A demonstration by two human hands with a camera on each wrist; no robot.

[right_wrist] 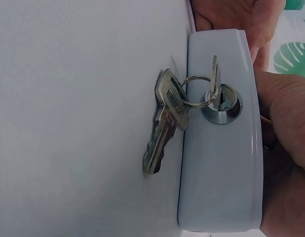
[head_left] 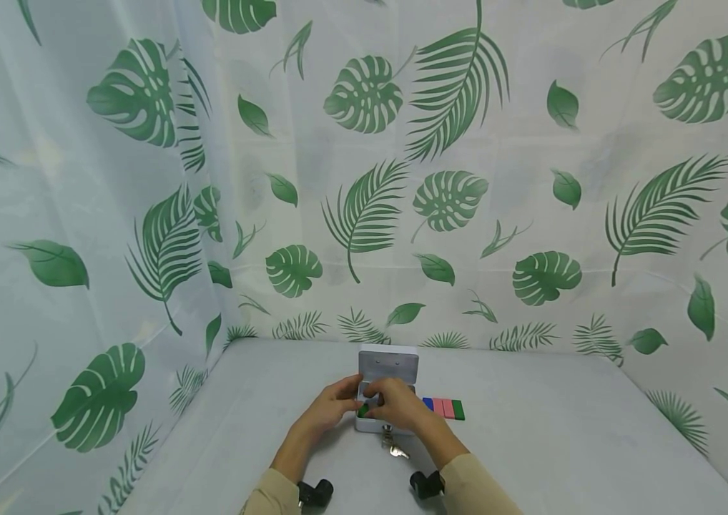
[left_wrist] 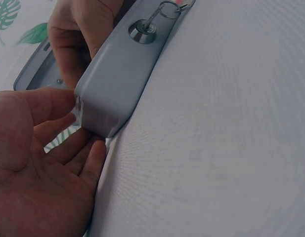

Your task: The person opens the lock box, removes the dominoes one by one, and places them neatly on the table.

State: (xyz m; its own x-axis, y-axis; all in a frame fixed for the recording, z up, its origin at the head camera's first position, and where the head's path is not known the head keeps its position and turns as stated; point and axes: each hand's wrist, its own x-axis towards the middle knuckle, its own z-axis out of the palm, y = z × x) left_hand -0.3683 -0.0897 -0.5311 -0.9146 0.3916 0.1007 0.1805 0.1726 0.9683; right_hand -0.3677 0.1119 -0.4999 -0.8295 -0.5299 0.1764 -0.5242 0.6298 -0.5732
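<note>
A small grey lockbox (head_left: 387, 400) sits on the white table (head_left: 563, 443), at the middle and slightly toward the far side, with its lid (head_left: 388, 363) raised and leaning toward the far curtain (head_left: 454, 186).

The left hand (head_left: 332, 405) is at the box's left end. From the left wrist view, its fingers (left_wrist: 68, 148) are nearly straight and lie together against the near-left corner of the box (left_wrist: 115, 79), with the thumb (left_wrist: 41, 101) touching the corner's upper edge; the palm is turned open rather than wrapped round the box.

The right hand (head_left: 398, 402) reaches over the open top from the right. Its fingers are curled down into the box, close to a small green piece (head_left: 362, 410) at the left end of the interior. Whether they pinch anything cannot be told. In the right wrist view the hand (right_wrist: 285, 128) wraps the far edge of the box, behind the front wall (right_wrist: 220, 148).

The front wall carries a round metal lock (right_wrist: 220, 104) with 1 key (right_wrist: 214, 81) pushed in; a ring (right_wrist: 194, 91) hangs from it, holding 2 more keys (right_wrist: 162, 131) that rest against the table just near the box.

Just right of the box, 4 flat blocks (head_left: 443, 408) lie side by side in a row: blue, 2 pink, green.
</note>
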